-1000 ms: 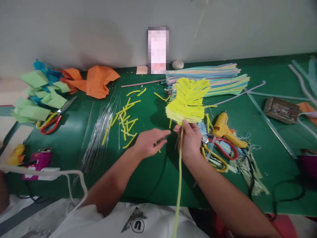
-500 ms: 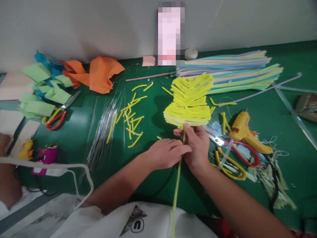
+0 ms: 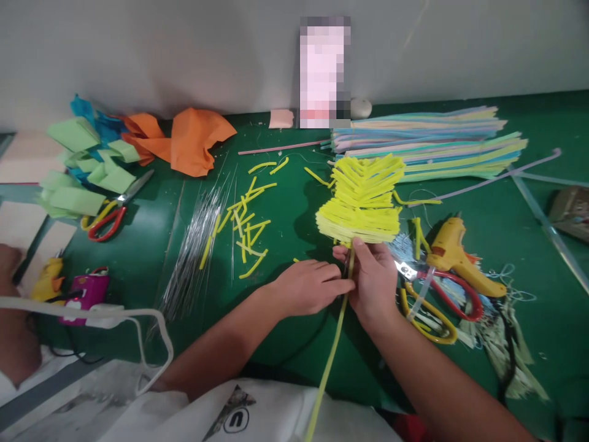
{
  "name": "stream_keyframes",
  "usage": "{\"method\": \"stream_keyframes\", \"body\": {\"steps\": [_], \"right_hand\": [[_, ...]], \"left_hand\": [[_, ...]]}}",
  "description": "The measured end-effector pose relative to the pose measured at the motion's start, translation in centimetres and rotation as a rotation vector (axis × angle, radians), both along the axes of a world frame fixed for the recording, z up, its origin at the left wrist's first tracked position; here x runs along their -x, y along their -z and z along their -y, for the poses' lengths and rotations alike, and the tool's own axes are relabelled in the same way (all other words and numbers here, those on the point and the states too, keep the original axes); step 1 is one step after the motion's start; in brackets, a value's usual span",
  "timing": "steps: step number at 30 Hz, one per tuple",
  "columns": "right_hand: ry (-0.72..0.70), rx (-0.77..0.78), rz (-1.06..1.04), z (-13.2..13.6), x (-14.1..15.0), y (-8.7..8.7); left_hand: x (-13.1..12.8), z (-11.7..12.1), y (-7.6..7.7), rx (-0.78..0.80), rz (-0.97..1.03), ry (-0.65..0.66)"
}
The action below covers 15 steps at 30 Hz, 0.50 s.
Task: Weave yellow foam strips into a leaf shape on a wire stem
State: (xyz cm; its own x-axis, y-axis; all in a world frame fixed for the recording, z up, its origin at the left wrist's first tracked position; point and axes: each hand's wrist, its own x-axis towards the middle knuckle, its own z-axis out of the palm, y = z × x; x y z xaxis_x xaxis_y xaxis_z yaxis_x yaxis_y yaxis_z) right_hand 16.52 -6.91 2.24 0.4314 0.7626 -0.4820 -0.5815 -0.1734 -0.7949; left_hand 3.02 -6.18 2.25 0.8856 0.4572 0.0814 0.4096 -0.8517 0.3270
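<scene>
A bright yellow piece made of chenille stems (image 3: 363,212), laid side by side in a leaf-like V pattern, stands above my hands over the table. My right hand (image 3: 376,283) is closed on its base, thumb on top. My left hand (image 3: 309,287) pinches the long pale yellow chenille stem (image 3: 338,337) just below that base. This stem runs down toward my shirt. Part of the base is hidden by my fingers.
Green table (image 3: 285,331). Cut yellow pieces (image 3: 248,227) and thin wires (image 3: 196,245) lie left. A chenille bundle (image 3: 427,135) lies behind. Scissors (image 3: 469,298) and a yellow glue gun (image 3: 455,252) lie right. Paper (image 3: 197,141) and scissors (image 3: 110,221) lie far left, near another person's arm (image 3: 16,325).
The yellow piece and both hands have shifted slightly right and down in the view. The left hand's fingers sit a little differently on the stem. Both grips are kept.
</scene>
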Motion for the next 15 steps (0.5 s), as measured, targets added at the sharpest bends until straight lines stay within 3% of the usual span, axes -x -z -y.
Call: {"method": "stream_keyframes", "body": {"steps": [10, 15], "right_hand": [[0.010, -0.072, 0.016, 0.1, -0.1, 0.3], [0.014, -0.141, -0.015, -0.1, -0.1, 0.6]], "left_hand": [[-0.8, 1.0, 0.8, -0.135, 0.047, 0.067], [-0.6, 1.0, 0.7, -0.252, 0.421, 0.030]]}}
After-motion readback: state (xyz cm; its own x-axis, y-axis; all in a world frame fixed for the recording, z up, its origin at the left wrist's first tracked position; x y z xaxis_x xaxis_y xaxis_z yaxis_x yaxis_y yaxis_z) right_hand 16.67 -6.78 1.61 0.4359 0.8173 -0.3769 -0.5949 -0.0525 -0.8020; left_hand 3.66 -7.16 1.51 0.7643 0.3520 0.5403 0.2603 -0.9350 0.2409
